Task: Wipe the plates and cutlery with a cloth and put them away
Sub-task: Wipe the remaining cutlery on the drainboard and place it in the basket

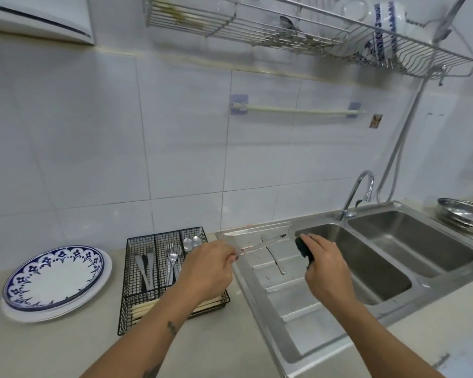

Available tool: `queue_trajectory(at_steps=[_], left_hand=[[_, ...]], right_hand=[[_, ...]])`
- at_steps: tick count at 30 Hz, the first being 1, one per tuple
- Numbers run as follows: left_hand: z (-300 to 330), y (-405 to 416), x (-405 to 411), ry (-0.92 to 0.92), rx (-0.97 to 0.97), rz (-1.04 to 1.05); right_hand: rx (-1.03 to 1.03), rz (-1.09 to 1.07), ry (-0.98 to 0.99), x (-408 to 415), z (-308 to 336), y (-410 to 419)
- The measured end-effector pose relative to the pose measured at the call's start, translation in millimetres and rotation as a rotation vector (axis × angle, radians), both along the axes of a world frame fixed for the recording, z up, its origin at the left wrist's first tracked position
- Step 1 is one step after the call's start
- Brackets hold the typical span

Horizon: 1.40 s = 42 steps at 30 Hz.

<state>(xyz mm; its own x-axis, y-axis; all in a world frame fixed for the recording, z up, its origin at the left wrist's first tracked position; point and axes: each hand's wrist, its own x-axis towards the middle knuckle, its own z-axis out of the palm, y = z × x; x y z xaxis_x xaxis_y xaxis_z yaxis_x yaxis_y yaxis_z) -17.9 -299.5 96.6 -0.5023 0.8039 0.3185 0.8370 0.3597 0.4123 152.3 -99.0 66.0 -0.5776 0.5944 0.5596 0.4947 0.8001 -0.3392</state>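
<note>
My left hand [210, 267] pinches the handle of a table knife [265, 242], whose blade points right over the steel draining board [292, 304]. My right hand [325, 264] grips a dark cloth [303, 248] just right of the knife's tip, apart from it. A second piece of cutlery [277, 264] lies on the draining board below the knife. A black wire cutlery tray [148, 271] on the counter holds knives, forks, spoons and chopsticks. Left of it sits a stack of plates [55, 279], the top one white with a blue pattern.
A double steel sink [380, 268] with a tap [358, 192] lies to the right. Steel bowls [462, 214] stand at the far right. A wire wall rack [311, 31] overhead holds blue-and-white dishes. A towel rail [298, 110] is on the tiled wall.
</note>
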Motion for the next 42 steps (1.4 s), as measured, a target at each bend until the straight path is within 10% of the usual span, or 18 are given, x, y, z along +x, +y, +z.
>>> queue_trajectory(at_steps=[9,24,34,42], left_hand=[[13,17,9,-0.391,-0.005,-0.012],[-10,36,32,-0.661,-0.086,-0.118],[-22,56,45,-1.005,0.27,0.148],[-4,65,52,-1.412,0.608,0.288]], right_hand=[[0.252,0.362,0.044,-32,10,-56],[0.008,0.103,-0.016,22,-9,-5],[-0.204,0.098,0.263,18,27,-19],[-0.099,0.176,0.077,-3,-22,-75]])
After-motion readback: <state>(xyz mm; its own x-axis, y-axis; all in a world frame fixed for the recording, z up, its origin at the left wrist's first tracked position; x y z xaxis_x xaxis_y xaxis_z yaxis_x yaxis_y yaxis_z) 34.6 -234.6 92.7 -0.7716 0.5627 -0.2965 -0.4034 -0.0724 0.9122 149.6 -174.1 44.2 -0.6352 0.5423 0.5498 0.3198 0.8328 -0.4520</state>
